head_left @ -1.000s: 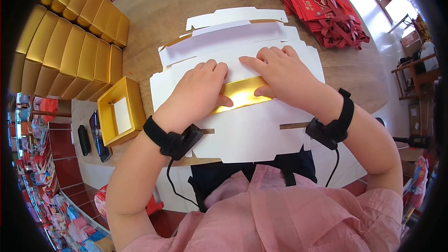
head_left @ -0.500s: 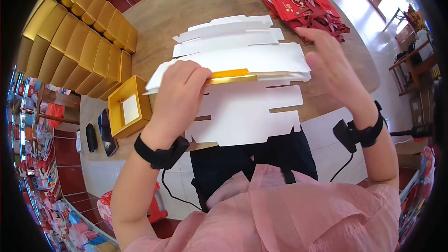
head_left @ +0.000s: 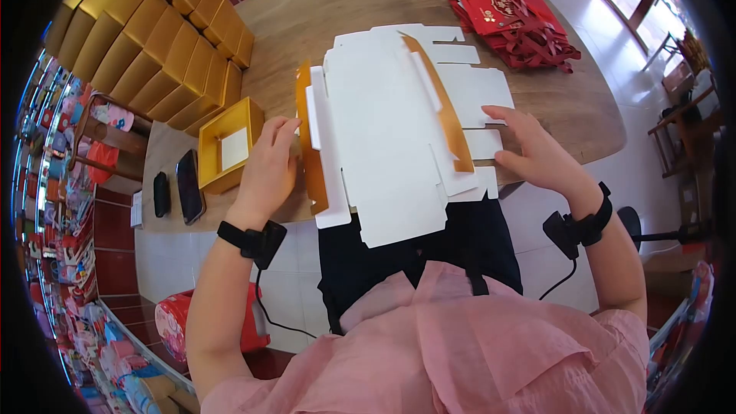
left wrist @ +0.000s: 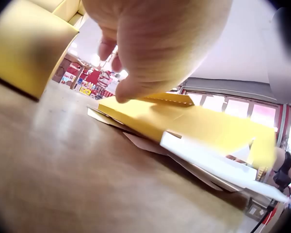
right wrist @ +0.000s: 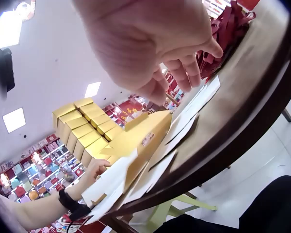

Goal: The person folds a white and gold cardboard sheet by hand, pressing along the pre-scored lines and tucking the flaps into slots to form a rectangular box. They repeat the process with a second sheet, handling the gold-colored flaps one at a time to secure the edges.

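Note:
On the table lies a top flat cardboard box blank [head_left: 383, 130], white inside and gold outside, its long side running toward the body. Its two side flaps [head_left: 310, 138] are folded up and show gold. Beneath it, other white blanks [head_left: 471, 84] stick out to the right. My left hand [head_left: 268, 157] is at the outer side of the left gold flap, fingers loosely bent; in the left wrist view its fingertips are right at the gold card [left wrist: 184, 116]. My right hand [head_left: 540, 153] hovers beside the right-hand flaps, fingers spread and holding nothing, as the right wrist view also shows.
An empty gold box [head_left: 230, 146] stands to the left, near a dark phone [head_left: 190, 188] and a small black case [head_left: 161, 194]. Stacked gold boxes [head_left: 153, 54] rise at the back left. Red gift bags [head_left: 510, 23] with ribbon handles lie at the back right.
The top blank has turned from lying crosswise to pointing toward the body, with its side flaps now standing. My left hand moved left to its edge; the right hand came lower and nearer the body.

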Tool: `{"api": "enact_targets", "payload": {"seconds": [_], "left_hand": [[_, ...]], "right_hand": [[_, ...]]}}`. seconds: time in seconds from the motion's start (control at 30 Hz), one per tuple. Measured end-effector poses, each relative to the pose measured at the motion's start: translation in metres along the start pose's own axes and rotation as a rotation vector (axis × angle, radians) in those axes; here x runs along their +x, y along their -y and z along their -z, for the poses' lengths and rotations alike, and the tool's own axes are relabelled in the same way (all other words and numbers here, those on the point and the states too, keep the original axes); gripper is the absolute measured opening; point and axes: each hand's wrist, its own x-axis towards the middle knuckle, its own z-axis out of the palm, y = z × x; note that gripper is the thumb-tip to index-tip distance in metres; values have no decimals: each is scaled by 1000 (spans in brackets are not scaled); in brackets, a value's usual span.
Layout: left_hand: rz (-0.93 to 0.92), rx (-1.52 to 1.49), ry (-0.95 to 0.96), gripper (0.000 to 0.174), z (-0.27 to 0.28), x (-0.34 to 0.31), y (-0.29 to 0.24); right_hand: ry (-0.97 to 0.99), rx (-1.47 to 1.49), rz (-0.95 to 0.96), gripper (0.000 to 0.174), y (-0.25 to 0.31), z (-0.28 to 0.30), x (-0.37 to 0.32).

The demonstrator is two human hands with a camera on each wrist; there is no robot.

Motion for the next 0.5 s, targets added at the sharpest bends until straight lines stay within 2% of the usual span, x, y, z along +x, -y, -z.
{"api": "enact_targets", "payload": {"seconds": [0.03, 0.07, 0.1, 0.13, 0.2, 0.23, 0.3, 0.37, 0.43, 0.5], "left_hand": [[12, 6, 1, 54, 1, -3, -4], [79, -112, 28, 56, 2, -7, -7], [146, -228, 53, 59, 4, -10, -9], [111, -221, 64, 69, 3, -15, -5], [141, -269, 110, 71, 6, -18, -13], [158, -327, 158, 74, 8, -20, -15], [186, -304, 226, 79, 13, -19, -18], [259, -509, 330, 81, 20, -16, -28], [247, -525, 334, 83, 15, -17, -22], [173, -648, 243, 76, 9, -17, -19]], "right_hand": [[96, -83, -18, 66, 5, -2, 2], [95, -140, 88, 83, -1, -8, 7], [104, -135, 98, 83, -2, -12, 9], [152, -135, 80, 94, 2, -15, 11], [260, -167, 39, 119, 13, -16, 15], [266, -167, 48, 119, 14, -21, 16], [122, -216, 114, 115, 14, -32, 13], [135, -227, 70, 109, 18, -35, 17], [147, -240, 22, 103, 16, -37, 17], [73, -243, 155, 83, 9, -40, 15]]}}
